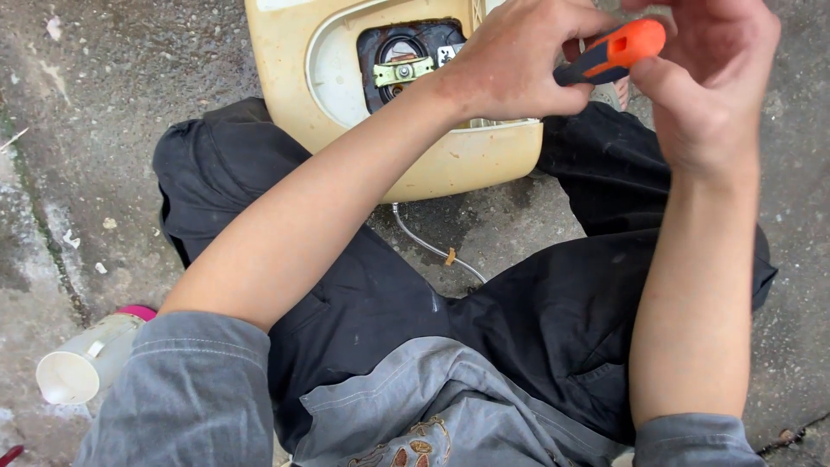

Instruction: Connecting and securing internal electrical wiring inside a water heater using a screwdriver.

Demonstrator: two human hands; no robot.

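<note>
I am gripping the orange-handled screwdriver (609, 54) in both my left hand (510, 65) and right hand (705, 82), fingers closed, keeping it steady above the cream appliance housing (450, 169) between my knees.

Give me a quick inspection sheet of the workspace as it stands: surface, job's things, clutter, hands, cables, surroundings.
Surface: rough grey concrete ground, stained, with small pale specks.
Job's things: cream plastic appliance housing between the knees, an opening showing a dark cavity with a brass-coloured bracket; orange-and-black screwdriver.
Clutter: whitish plastic cylinder with a pink end lying at lower left; small red item at the bottom-left corner, too cut off to identify.
Hands: left hand wrapped around the screwdriver's dark part over the housing; right hand touching the orange handle end.
Cables: pale cord running from under the housing, with a small tan tie.
Surroundings: person's black trousers and grey shirt; nothing else seen.
</note>
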